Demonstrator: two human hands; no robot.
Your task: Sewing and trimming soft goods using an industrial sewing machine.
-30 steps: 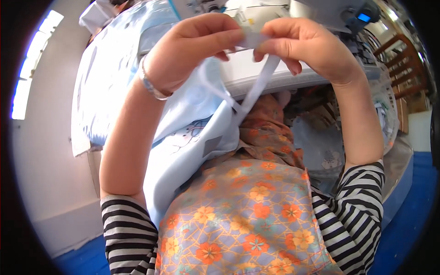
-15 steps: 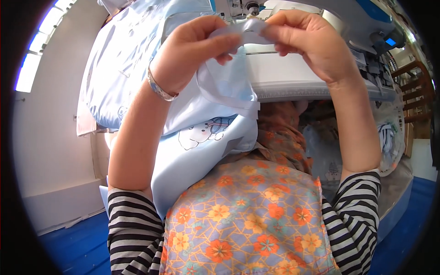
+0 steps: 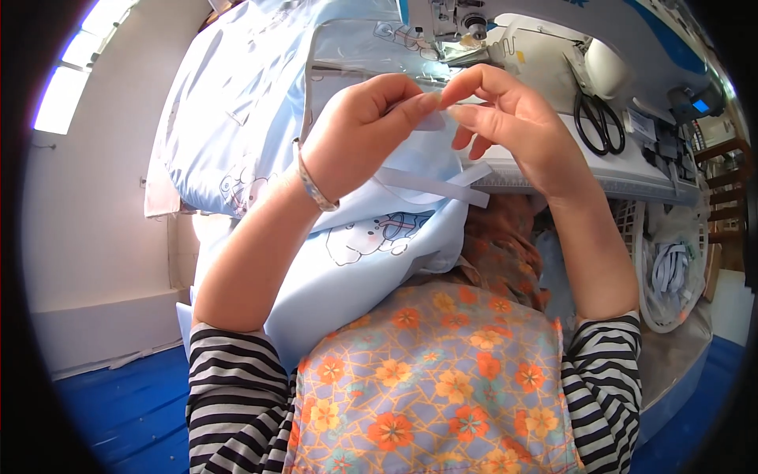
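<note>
My left hand [image 3: 363,130] pinches a small piece of pale strip fabric [image 3: 433,122], which shows just below its fingertips. Right against those fingertips, the thumb and index finger of my right hand [image 3: 509,126] come together. Whatever they grip is too small or hidden to make out; its other fingers curl loosely. Below both hands lies light blue fabric [image 3: 316,288] with a white cartoon animal print, spilling from the machine bed toward my lap. A narrow white strap [image 3: 434,186] rests across it.
A white and blue sewing machine [image 3: 632,39] stands ahead. Black-handled scissors [image 3: 598,126] lie on its bed, to the right of my hands. A basket [image 3: 646,304] at the right holds looped pale strips [image 3: 671,268]. More blue fabric [image 3: 213,150] is heaped at the left.
Both hands have come down and nearer to me, and closer together. The pale strip, earlier stretched between them, now mostly hides behind the left fingers. The scissors have come into sight.
</note>
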